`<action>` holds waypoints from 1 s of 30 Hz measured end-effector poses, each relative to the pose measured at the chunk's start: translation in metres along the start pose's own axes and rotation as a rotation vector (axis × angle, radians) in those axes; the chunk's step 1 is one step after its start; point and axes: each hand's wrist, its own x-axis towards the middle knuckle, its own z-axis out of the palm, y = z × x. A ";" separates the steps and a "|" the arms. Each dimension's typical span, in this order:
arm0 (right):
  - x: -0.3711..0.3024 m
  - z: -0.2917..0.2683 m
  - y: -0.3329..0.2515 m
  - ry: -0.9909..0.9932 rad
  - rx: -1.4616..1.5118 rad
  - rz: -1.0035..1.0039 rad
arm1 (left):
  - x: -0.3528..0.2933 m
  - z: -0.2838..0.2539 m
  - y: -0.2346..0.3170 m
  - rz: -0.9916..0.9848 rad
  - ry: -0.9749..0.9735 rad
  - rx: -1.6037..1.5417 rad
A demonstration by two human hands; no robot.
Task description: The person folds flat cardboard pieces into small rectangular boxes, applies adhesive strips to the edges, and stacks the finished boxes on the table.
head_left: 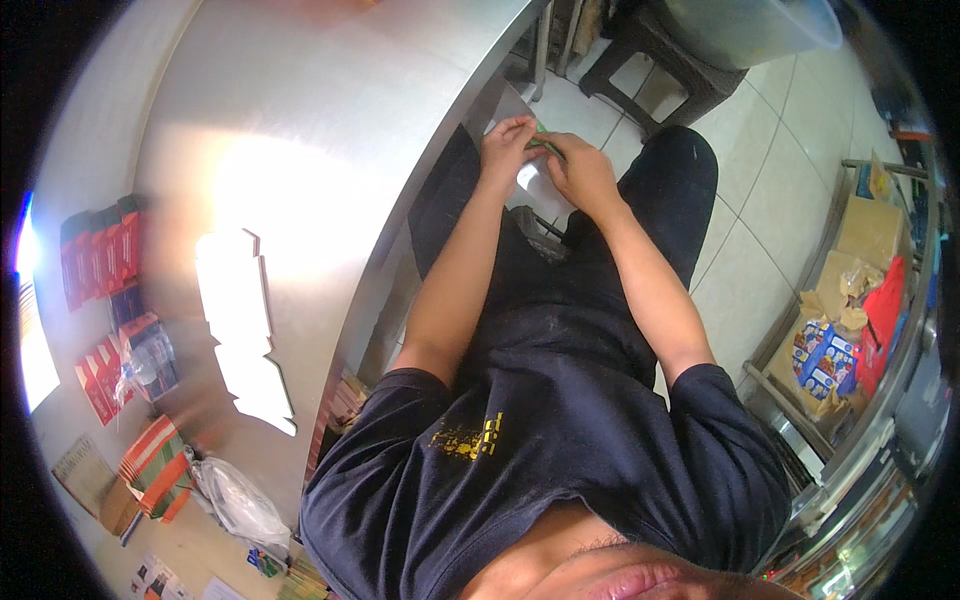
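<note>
As hands (584, 172) grip, grn strip (541, 128), diag. rightward

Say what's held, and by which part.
A small green thing, held between the left hand and right hand; they hide much of it, so the gripped part can't be told.

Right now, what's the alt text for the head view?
The left hand and right hand hold a small green item between the knees. A metal table stands at left; ahead, a dark plastic stool bears a translucent tub.
</note>
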 end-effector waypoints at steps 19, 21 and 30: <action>0.003 0.012 0.037 0.356 0.291 0.205 | -0.009 0.011 -0.008 -0.171 -0.211 0.064; 0.004 0.008 0.034 0.325 0.238 0.216 | -0.009 0.010 -0.007 -0.193 -0.195 0.055; 0.003 -0.007 0.037 0.145 0.343 0.373 | -0.005 0.005 -0.012 -0.179 -0.220 0.020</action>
